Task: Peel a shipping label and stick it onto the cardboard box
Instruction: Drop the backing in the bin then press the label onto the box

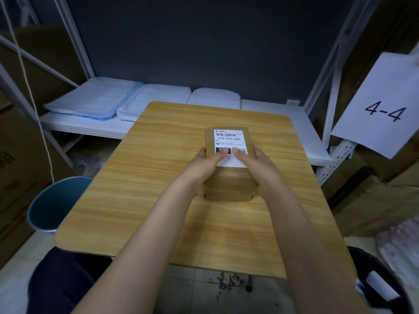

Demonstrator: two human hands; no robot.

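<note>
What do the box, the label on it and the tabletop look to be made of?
Box: plain brown cardboard, matte, with folded edges. Label: white paper, seemingly matte, with black printed barcode and text. Tabletop: light wood-grain surface, smooth with slight sheen, possibly laminate rather than solid wood.

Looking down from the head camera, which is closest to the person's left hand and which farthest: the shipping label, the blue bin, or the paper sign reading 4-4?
1. Shipping label: on top of the cardboard box, under the left hand's thumb.
2. Blue bin: on the floor, left of the table.
3. 4-4 sign: hanging from the shelving at far right.
</note>
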